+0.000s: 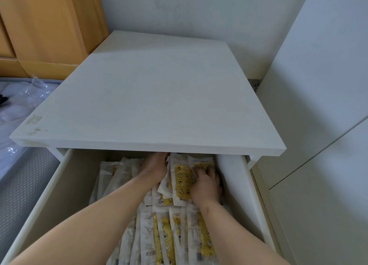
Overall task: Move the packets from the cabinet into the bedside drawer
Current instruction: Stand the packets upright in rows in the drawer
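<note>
Left forearm (pixel 89 215) and right forearm (pixel 235 230) enter from the bottom edge and reach forward into the open drawer (pixel 235 187).

Right hand (pixel 207 185): knuckles up, fingers bent, tips dug into the upper right corner of the top packets (pixel 182 179); it grips them from above. Thumb hidden.

Left hand (pixel 156 165): back of hand up, laid against the left edge of the same bundle, further back in the drawer. Its fingertips lie in shadow under the table top, so I cannot tell whether it grasps or only touches.

Packets: white wrappers with a yellow printed panel. The bundle between the hands lies tilted on top of others at the back right of the drawer. More packets lie lengthwise in rows toward the front, between and under the forearms, and a few stand on edge to the left of the left hand. All are inside the drawer.

Drawer: cream walls, pulled well out from under the white bedside table top (pixel 151 95).

Surroundings: grey mattress (pixel 20 175) to the left with clear plastic wrapping (pixel 29 97) on it; orange wooden unit (pixel 49 25) behind; white door panels (pixel 318 105) to the right.
</note>
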A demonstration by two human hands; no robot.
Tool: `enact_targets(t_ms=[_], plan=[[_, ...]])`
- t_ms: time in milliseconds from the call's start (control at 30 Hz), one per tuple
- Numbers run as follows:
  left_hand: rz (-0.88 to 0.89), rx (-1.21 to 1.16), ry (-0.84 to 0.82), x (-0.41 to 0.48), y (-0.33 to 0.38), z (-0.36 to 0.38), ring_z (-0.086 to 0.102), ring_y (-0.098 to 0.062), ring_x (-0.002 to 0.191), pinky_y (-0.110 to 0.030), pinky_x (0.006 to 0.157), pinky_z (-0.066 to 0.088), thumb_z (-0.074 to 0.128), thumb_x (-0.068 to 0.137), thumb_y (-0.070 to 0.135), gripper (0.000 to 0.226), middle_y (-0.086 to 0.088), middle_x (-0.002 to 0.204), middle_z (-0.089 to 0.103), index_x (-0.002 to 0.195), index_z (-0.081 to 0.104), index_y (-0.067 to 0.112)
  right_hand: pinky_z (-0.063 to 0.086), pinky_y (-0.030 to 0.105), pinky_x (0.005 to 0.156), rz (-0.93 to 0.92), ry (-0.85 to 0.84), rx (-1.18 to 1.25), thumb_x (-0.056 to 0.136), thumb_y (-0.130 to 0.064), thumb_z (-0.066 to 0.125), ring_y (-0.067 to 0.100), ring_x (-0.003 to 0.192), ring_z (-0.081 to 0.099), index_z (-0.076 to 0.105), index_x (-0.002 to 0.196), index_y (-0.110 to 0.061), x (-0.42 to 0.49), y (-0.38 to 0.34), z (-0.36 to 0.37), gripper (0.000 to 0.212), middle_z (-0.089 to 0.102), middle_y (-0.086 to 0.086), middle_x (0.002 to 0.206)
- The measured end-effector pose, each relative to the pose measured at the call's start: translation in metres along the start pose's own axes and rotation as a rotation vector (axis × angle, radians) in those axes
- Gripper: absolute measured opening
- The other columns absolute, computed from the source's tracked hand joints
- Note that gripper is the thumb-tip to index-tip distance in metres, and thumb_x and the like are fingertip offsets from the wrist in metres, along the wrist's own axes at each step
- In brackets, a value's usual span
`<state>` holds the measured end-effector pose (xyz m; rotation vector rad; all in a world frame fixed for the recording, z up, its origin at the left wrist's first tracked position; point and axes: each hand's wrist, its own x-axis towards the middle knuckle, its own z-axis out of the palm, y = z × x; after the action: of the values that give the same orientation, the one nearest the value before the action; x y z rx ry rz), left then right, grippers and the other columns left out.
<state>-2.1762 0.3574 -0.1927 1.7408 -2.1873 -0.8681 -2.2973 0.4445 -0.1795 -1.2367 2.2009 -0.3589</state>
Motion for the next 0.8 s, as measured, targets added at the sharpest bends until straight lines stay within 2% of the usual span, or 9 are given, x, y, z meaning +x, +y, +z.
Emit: enact_targets(t_ms=[133, 233, 333, 400, 467, 533, 633, 733, 800], plan=[[0.039, -0.067, 0.002, -0.018, -0.002, 0.001, 0.058, -0.021, 0.097, -0.026, 0.075, 0.044, 0.049, 0.093, 0.017, 0.019, -0.003, 0.103, 0.062, 0.112, 0.053, 0.018, 0.016, 0.047, 0.113, -0.001, -0.007, -0.013, 0.095, -0.037, 0.040, 0.029, 0.141, 0.014, 0.041, 0.137, -0.031, -0.003, 0.000, 0.001, 0.042, 0.014, 0.000, 0.156], [0.084, 0.082, 0.116, -0.036, -0.003, 0.003, 0.044, -0.022, 0.121, -0.032, 0.101, 0.033, 0.048, 0.093, 0.028, 0.035, -0.001, 0.128, 0.052, 0.127, 0.048, 0.024, 0.019, 0.045, 0.110, -0.044, 0.017, -0.139, 0.092, -0.053, 0.038, 0.030, 0.138, 0.018, 0.045, 0.132, -0.031, -0.005, -0.002, 0.000, 0.046, 0.018, 0.000, 0.155], [0.079, 0.291, 0.051, -0.047, -0.003, 0.005, 0.011, -0.021, 0.143, -0.046, 0.115, 0.000, 0.007, 0.080, 0.066, 0.074, 0.006, 0.153, 0.020, 0.145, 0.022, 0.034, 0.017, 0.050, 0.110, -0.116, 0.053, -0.206, 0.090, -0.057, 0.038, 0.028, 0.143, 0.008, 0.040, 0.135, -0.026, -0.005, -0.004, 0.004, 0.055, 0.009, -0.003, 0.158], [0.057, 0.370, -0.006, -0.048, -0.011, 0.010, -0.007, -0.022, 0.145, -0.052, 0.113, -0.011, -0.016, 0.065, 0.067, 0.090, 0.010, 0.158, 0.004, 0.148, 0.004, 0.038, 0.010, 0.056, 0.111, -0.169, -0.006, -0.190, 0.089, -0.059, 0.038, 0.027, 0.145, -0.001, 0.030, 0.140, -0.029, -0.006, -0.002, 0.009, 0.060, 0.002, -0.006, 0.159], [0.024, 0.425, -0.036, -0.046, -0.020, 0.012, -0.008, -0.022, 0.146, -0.057, 0.111, -0.012, -0.021, 0.063, 0.065, 0.091, 0.009, 0.159, 0.004, 0.148, -0.004, 0.039, 0.008, 0.057, 0.111, -0.203, -0.065, -0.226, 0.089, -0.064, 0.033, 0.027, 0.145, -0.004, 0.017, 0.145, -0.036, -0.008, 0.002, 0.014, 0.064, -0.002, -0.007, 0.159], [0.014, 0.468, -0.030, -0.044, -0.022, 0.012, 0.003, -0.021, 0.144, -0.060, 0.110, -0.009, -0.020, 0.064, 0.062, 0.090, 0.008, 0.155, 0.015, 0.148, -0.001, 0.039, 0.013, 0.053, 0.109, -0.209, -0.056, -0.315, 0.088, -0.070, 0.026, 0.028, 0.143, 0.005, 0.009, 0.147, -0.041, -0.007, 0.006, 0.013, 0.068, 0.005, -0.005, 0.158], [0.034, 0.494, 0.006, -0.039, -0.020, 0.008, 0.014, -0.020, 0.139, -0.061, 0.110, -0.008, -0.021, 0.065, 0.061, 0.091, 0.007, 0.149, 0.023, 0.147, 0.011, 0.039, 0.015, 0.050, 0.108, -0.203, 0.020, -0.387, 0.087, -0.071, 0.022, 0.029, 0.137, 0.016, 0.014, 0.147, -0.038, -0.002, 0.002, 0.010, 0.069, 0.018, 0.001, 0.152], [0.041, 0.473, 0.015, -0.031, -0.023, 0.005, 0.004, -0.023, 0.144, -0.060, 0.112, -0.008, -0.017, 0.070, 0.061, 0.084, 0.007, 0.155, 0.011, 0.147, 0.008, 0.042, 0.005, 0.054, 0.112, -0.249, 0.068, -0.398, 0.091, -0.064, 0.025, 0.030, 0.143, 0.006, 0.024, 0.145, -0.027, 0.005, -0.005, 0.010, 0.065, 0.010, 0.000, 0.157], [0.060, 0.441, 0.010, -0.030, -0.028, 0.006, 0.001, -0.023, 0.145, -0.059, 0.113, -0.007, -0.015, 0.071, 0.061, 0.080, 0.010, 0.157, 0.005, 0.147, 0.004, 0.044, 0.001, 0.054, 0.113, -0.295, 0.052, -0.378, 0.093, -0.061, 0.027, 0.028, 0.145, 0.000, 0.018, 0.147, -0.022, 0.010, -0.008, 0.012, 0.068, 0.005, -0.001, 0.159]])
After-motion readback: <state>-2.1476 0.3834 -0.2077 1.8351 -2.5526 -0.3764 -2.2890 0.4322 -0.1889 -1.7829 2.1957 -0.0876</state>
